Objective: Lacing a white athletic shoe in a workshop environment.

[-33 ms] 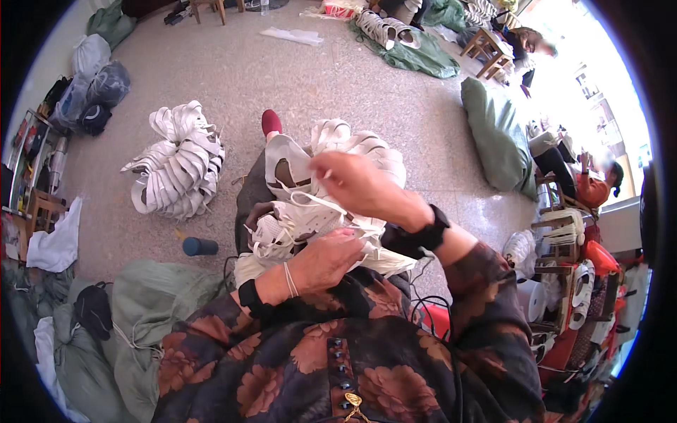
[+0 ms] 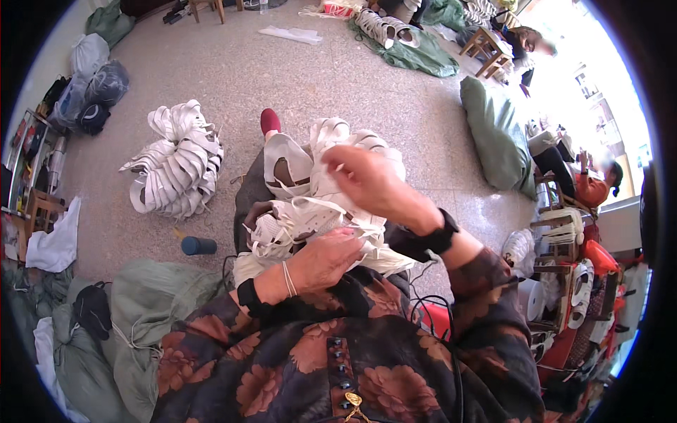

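Observation:
A white shoe upper [image 2: 310, 220] with loose laces lies across my lap. My left hand [image 2: 328, 261] is closed on its near right edge, with fingertips pressed together among the pale laces. Just above and beyond it, my right hand [image 2: 374, 185] hovers with curled fingers drawn together; anything pinched there is too small to make out. More white shoe uppers [image 2: 356, 141] lie nested in a row beyond my hands, partly hidden by the right one. An upper with a dark opening [image 2: 285, 162] sits at their left end.
On the floor to the left stands a pile of nested white uppers [image 2: 180, 166]. Nearer are a dark blue cylinder [image 2: 199, 245] and green sacks [image 2: 159, 303]. A stuffed green sack [image 2: 493, 141] lies right. Other people sit at the far right, near a wooden stool [image 2: 486, 51].
My right hand has shifted slightly to the right, away from the upper with the dark opening. My left hand stays at the same place on the shoe upper.

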The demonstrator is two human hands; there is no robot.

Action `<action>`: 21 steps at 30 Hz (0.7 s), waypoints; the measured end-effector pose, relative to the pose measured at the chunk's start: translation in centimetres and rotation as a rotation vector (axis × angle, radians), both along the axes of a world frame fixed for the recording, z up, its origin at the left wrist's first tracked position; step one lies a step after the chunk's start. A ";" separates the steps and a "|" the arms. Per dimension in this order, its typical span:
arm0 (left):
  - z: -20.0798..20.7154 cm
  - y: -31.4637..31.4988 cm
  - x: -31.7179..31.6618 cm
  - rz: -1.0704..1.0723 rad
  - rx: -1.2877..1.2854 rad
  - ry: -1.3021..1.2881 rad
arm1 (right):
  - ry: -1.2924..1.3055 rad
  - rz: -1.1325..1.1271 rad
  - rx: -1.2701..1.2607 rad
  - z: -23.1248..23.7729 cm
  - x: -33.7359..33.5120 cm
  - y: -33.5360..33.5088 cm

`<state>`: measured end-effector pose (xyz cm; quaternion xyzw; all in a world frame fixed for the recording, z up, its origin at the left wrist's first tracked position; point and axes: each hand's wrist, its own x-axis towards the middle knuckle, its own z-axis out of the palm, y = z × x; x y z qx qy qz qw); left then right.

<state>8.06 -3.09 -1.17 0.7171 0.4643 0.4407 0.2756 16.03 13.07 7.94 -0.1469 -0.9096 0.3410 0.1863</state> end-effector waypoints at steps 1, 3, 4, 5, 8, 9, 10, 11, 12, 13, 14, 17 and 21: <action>-0.1 -0.1 -0.4 0.005 0.010 -0.008 | 0.094 -0.056 -0.037 -0.1 0.9 0.5; 0.0 -0.2 -1.0 0.002 0.018 -0.021 | 0.120 -0.179 0.068 -1.0 3.4 1.1; 0.4 -0.3 -1.3 -0.016 0.048 -0.035 | 0.091 -0.275 0.134 -0.9 4.7 0.7; 0.8 -0.4 -1.5 -0.033 0.078 -0.048 | 0.092 -0.281 0.134 -1.8 5.7 0.4; 6.5 -0.9 -1.7 -0.064 -0.442 -0.379 | -0.078 -0.358 0.322 -4.8 7.8 0.3; 7.8 -1.1 -2.1 -0.128 -0.501 -0.448 | -0.051 -0.339 0.306 -5.2 7.4 0.1; 8.9 -1.5 -2.4 -0.132 -0.505 -0.441 | -0.020 -0.320 0.290 -5.4 7.0 0.0; 9.9 -2.0 -2.5 -0.192 -0.608 -0.493 | -0.008 -0.330 0.307 -6.0 6.5 0.2; 10.8 -2.6 -2.8 -0.255 -0.707 -0.544 | -0.005 -0.337 0.309 -6.5 6.1 0.6; 11.5 -3.2 -3.0 -0.341 -0.734 -0.594 | -0.004 -0.337 0.314 -7.1 6.0 1.1; 12.9 -3.6 -3.1 -0.423 -0.811 -0.626 | -0.005 -0.337 0.319 -7.4 6.1 1.4; 12.9 -5.5 -2.7 -0.849 -0.626 -0.799 | -0.009 -0.341 0.258 -7.0 6.0 1.6; 14.7 -4.9 -3.7 -0.999 -0.704 -0.534 | -0.055 -0.329 0.231 -6.4 6.3 1.5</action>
